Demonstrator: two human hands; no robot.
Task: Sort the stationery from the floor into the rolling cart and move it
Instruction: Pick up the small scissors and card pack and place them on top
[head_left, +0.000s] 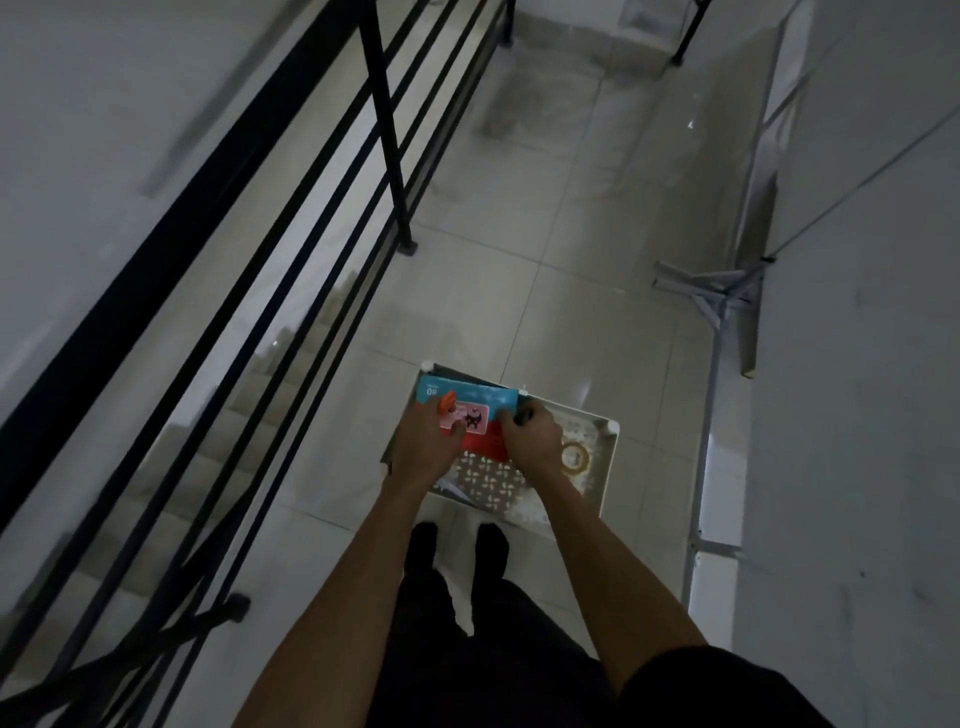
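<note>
Stood at bottom centre, both arms reaching down to a white cart (609, 467) in the lower middle. Curled the left hand (423, 441) over booklets (470, 399), probably steadying them. Closed the right hand (535, 439) round a small dark thing (523, 415), perhaps to steer. Carried a tape roll (574, 457) just right. Faced tiled floor (519, 234), with a railing (384, 130) at upper left.

Cart (609, 473) on floor (519, 312) between railing (384, 130) left and folded frame (727, 296) right; tape roll (574, 457) in cart, right of booklets (478, 397).
</note>
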